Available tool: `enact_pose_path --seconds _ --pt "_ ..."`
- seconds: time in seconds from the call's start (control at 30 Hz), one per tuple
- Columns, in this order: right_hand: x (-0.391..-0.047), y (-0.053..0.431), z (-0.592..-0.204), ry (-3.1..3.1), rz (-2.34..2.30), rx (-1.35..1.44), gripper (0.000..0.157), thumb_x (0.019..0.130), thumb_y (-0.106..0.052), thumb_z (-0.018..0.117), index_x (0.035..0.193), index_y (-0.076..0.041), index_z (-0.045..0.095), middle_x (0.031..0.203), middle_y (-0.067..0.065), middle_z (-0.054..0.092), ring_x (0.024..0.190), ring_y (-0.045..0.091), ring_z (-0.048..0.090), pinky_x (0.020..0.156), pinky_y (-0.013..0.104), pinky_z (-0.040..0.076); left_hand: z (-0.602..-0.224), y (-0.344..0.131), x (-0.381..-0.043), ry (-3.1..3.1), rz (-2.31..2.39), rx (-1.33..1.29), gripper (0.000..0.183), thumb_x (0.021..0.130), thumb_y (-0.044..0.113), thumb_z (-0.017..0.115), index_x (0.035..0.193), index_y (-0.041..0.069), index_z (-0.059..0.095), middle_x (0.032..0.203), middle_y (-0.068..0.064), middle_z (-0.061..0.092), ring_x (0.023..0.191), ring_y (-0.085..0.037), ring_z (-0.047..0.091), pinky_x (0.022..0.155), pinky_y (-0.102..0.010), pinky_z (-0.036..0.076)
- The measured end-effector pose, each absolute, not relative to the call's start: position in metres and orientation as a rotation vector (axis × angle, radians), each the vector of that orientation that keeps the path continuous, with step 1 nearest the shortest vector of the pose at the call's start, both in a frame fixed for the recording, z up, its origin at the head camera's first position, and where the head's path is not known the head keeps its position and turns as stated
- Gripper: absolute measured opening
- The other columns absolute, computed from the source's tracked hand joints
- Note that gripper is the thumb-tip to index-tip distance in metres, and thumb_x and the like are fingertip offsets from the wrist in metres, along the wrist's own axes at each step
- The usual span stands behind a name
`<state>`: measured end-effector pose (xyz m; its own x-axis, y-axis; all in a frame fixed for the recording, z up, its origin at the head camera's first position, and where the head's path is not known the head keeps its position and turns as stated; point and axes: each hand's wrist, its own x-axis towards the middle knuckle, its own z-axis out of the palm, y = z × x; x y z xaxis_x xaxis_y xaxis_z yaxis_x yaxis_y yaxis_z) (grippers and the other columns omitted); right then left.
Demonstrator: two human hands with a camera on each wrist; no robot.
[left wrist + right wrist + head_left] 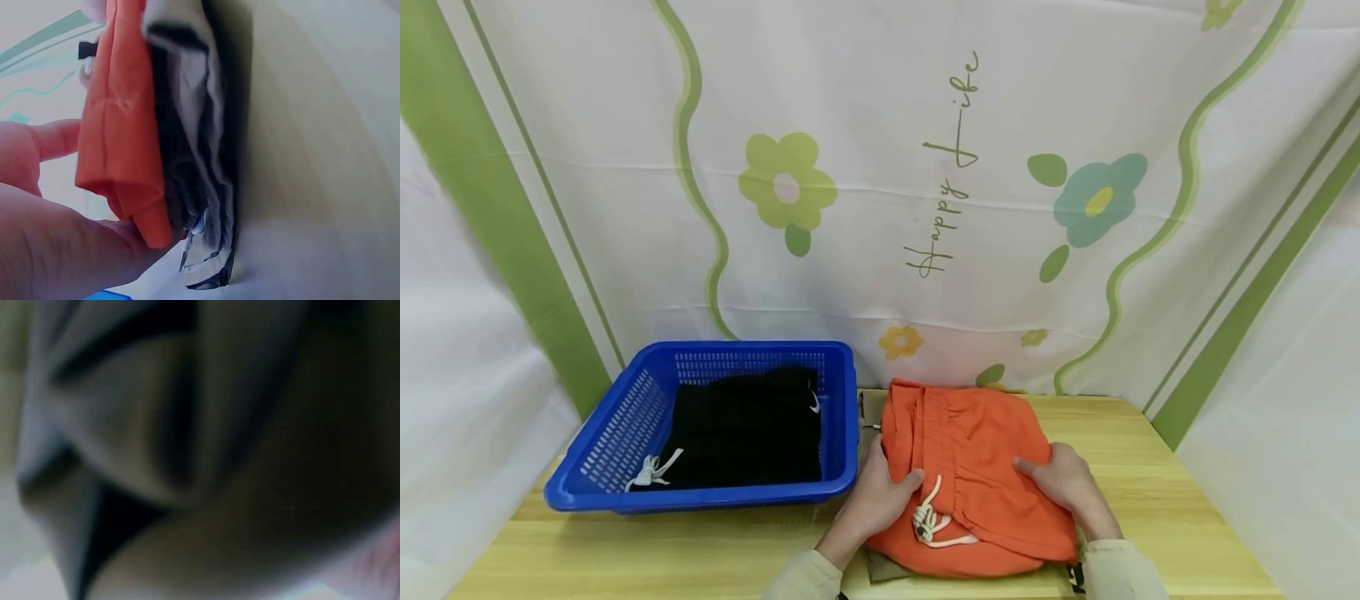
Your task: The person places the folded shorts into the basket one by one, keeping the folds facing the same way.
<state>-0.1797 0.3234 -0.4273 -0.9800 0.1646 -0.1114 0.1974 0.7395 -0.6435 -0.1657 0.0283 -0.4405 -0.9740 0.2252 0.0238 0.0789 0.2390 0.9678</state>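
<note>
A folded pair of orange shorts [992,442] with a knotted white drawstring [927,523] lies on the table. My left hand [880,492] grips its left side, thumb on top and fingers tucked under the edge. On the opposite side my right hand [1063,479] holds the shorts with its thumb over the cloth and its other fingers hidden. Under the orange cloth is a grey-brown garment [889,568], whose folded layers [200,94] show edge-on in the left wrist view. Blurred grey-brown cloth [125,419] fills most of the right wrist view.
To the left stands a blue plastic basket [700,498] with black shorts [748,429] folded inside. The wooden table [1165,492] backs onto a white curtain [865,100] printed with flowers, and more curtain hangs at both sides.
</note>
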Motion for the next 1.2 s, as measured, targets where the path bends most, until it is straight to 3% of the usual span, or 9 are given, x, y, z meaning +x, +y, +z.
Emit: enact_pose_path --seconds 0.33,0.57,0.83,1.07,1.2 --pt "-0.1801 0.3226 -0.4293 2.802 -1.291 0.247 0.042 0.096 -0.021 0.070 0.118 0.013 0.061 0.103 0.017 0.068 0.087 0.024 0.065 0.073 0.038 0.055 -0.4407 0.0301 -0.1652 2.338 1.898 0.209 0.092 0.094 0.022 0.072 0.153 -0.018 0.014 0.148 -0.040 0.035 0.136 -0.047 0.042 0.108 -0.062 0.036" --pt "-0.1797 0.3216 -0.4287 2.754 -1.331 0.214 0.045 0.097 -0.019 0.069 0.124 0.014 0.057 0.110 0.018 0.067 0.092 0.026 0.066 0.079 0.042 0.055 -0.4413 0.0331 -0.1638 2.389 1.894 0.161 0.082 0.091 0.020 0.075 0.150 -0.014 0.030 0.139 -0.030 0.051 0.127 -0.040 0.053 0.103 -0.058 0.044" --pt "-0.1786 0.3202 -0.4279 2.730 -1.347 0.216 0.046 0.096 -0.019 0.070 0.125 0.014 0.056 0.109 0.017 0.067 0.092 0.025 0.066 0.079 0.040 0.055 -0.4396 0.0371 -0.1634 2.503 1.852 0.078 0.081 0.088 0.018 0.077 0.148 -0.015 0.034 0.138 -0.034 0.046 0.123 -0.042 0.054 0.101 -0.058 0.046" --pt "-0.1779 0.3197 -0.4281 2.720 -1.358 0.219 0.048 0.095 -0.020 0.072 0.125 0.014 0.054 0.108 0.017 0.067 0.091 0.025 0.066 0.078 0.039 0.055 -0.4383 0.0365 -0.1642 2.388 1.984 0.078 0.069 0.088 0.010 0.075 0.142 -0.014 0.040 0.125 -0.026 0.058 0.113 -0.036 0.061 0.097 -0.055 0.050" --pt "-0.1778 0.3191 -0.4278 2.715 -1.359 0.221 0.048 0.095 -0.019 0.071 0.124 0.014 0.054 0.107 0.017 0.067 0.090 0.024 0.066 0.077 0.039 0.055 -0.4373 0.0378 -0.1636 2.397 1.945 0.022 0.073 0.088 0.014 0.076 0.144 -0.015 0.039 0.131 -0.028 0.056 0.118 -0.037 0.059 0.100 -0.056 0.047"
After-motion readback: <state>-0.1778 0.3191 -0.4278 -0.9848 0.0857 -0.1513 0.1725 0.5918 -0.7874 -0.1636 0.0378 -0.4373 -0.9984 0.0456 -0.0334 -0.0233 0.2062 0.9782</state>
